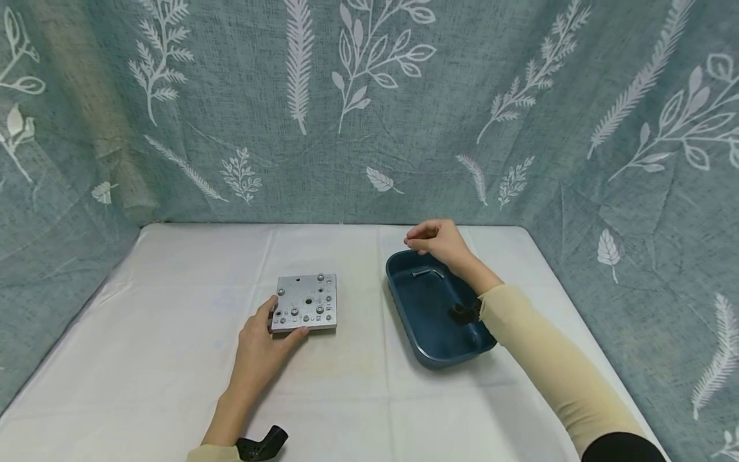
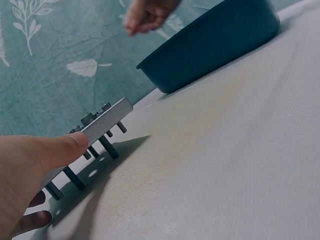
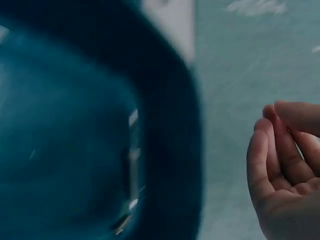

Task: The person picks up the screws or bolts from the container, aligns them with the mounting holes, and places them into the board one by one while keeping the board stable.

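A square silver metal plate (image 1: 297,292) with holes and several bolts set in it is gripped at its near-left corner by my left hand (image 1: 262,346). Its thumb (image 2: 77,141) presses the near edge. Threaded bolt shanks (image 2: 74,178) stick out below the plate, which is raised over the cloth in the left wrist view. Above the far end of a dark blue tub (image 1: 412,333) hovers my right hand (image 1: 441,244), its thumb and index fingertip together and the other fingers curled. Nothing shows between them. Loose bolts (image 1: 428,273) lie in the tub's far end.
A white cloth (image 1: 346,398) covers the table. Green leaf-patterned fabric (image 1: 260,96) hangs behind and at both sides. The tub's wall stands up between the plate and the right forearm.
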### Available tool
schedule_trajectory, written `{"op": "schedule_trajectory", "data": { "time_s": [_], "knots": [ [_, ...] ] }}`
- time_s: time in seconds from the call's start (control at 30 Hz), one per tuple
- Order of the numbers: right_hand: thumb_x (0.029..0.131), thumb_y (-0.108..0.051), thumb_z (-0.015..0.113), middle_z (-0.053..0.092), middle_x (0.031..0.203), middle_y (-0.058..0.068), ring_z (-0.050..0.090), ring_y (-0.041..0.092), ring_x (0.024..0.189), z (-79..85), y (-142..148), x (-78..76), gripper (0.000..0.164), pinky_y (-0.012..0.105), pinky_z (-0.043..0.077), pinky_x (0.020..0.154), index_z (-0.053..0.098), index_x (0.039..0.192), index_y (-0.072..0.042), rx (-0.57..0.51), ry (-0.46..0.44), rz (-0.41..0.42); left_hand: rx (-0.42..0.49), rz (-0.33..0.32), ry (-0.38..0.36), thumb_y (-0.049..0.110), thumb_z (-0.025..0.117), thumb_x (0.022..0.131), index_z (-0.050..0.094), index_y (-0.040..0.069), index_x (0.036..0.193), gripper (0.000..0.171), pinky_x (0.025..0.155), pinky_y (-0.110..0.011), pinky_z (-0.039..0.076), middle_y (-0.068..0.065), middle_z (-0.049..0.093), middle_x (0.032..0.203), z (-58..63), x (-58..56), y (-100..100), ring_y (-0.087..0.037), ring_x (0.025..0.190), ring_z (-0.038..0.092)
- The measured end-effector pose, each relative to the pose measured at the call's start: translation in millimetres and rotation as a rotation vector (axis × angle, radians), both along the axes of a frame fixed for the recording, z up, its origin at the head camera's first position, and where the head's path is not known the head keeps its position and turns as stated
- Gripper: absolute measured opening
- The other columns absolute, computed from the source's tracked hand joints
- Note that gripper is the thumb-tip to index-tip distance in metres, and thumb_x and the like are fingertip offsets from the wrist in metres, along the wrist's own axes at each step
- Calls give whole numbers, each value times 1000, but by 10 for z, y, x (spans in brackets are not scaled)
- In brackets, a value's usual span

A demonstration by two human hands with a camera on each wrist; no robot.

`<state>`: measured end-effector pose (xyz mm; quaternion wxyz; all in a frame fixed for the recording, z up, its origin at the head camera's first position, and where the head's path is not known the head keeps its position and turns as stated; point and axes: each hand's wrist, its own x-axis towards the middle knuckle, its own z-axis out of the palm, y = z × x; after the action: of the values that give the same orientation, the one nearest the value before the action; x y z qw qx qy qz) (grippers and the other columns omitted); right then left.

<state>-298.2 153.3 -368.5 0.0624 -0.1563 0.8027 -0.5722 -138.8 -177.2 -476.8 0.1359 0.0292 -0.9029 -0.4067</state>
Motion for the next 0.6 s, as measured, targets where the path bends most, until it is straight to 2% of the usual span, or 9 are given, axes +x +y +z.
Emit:
{"op": "schedule_trajectory", "data": {
  "time_s": [0.13,0.3,0.6],
  "knots": [
    [89,2,70,71,100,17,66,36,97,-142,98,-92,19,50,53,84,68,107,8,79,-102,-12,2,-3,-11,28,85,79,35,-5,147,90,96,-56,41,-32,52,128,7,3,2,-45,117,50],
    [83,10,72,71,97,17,69,27,89,-291,185,-160,19,42,56,80,69,101,7,187,-99,10,-1,-2,-19,28,85,80,36,-5,147,90,96,-55,41,-32,51,128,2,0,0,-45,117,50],
    [84,13,70,72,93,17,69,28,87,-545,205,-188,15,46,55,81,69,97,8,149,-136,3,-2,-7,-10,28,85,80,36,-6,147,89,98,-56,40,-32,49,132,-2,-6,-15,-45,120,48]
  ]
}}
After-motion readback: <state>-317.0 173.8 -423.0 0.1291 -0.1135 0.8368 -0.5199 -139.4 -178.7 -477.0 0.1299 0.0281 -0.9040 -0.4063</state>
